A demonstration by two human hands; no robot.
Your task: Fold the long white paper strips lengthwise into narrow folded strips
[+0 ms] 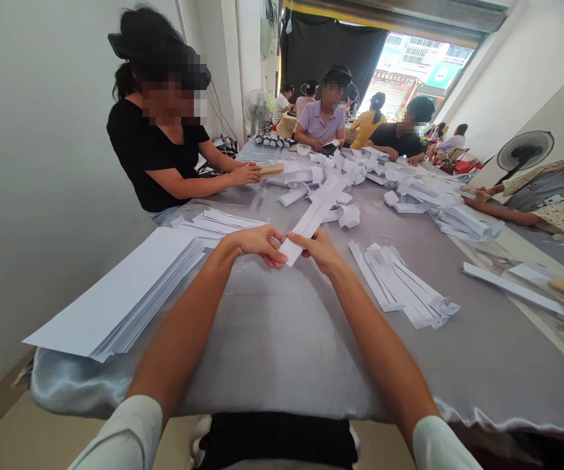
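Note:
Both my hands meet over the grey cloth-covered table (282, 339), holding the near end of a long folded white paper strip (306, 228) that runs away from me. My left hand (257, 245) pinches its near left edge with curled fingers. My right hand (318, 251) grips the same end from the right, fingers closed on it. A pile of folded white strips (402, 284) lies just right of my right hand. A stack of flat white sheets (125, 290) lies to the left of my left arm.
A person in a black shirt (157, 150) sits at the left, holding a wooden tool (271, 170). More folded paper (360, 173) heaps at the table's far half. Other people sit at the far end and right side. Fans (524, 151) stand behind.

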